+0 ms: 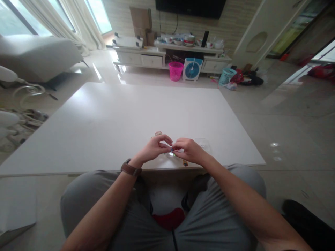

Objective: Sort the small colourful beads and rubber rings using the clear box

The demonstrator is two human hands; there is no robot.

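Observation:
Above the near edge of the white table [125, 118], my left hand [157, 146] and my right hand [188, 150] meet fingertip to fingertip. Between them is a tiny bluish piece [172, 150], too small to name, pinched by both hands. A bit of green and something clear show just below the fingers, partly hidden. A small yellow and dark item [185, 162] lies on the table under my right hand. Behind my left hand sits a small round tan object [158, 133]. To the right of my right hand lies a clear plastic case or tray [202, 143].
My knees are under the table's front edge. Across the floor stand a low white cabinet [153, 60] with dishes, a pink basket [175, 71], a blue and white fan [192, 69] and a light blue basket [226, 76]. A grey sofa [39, 55] is at the left.

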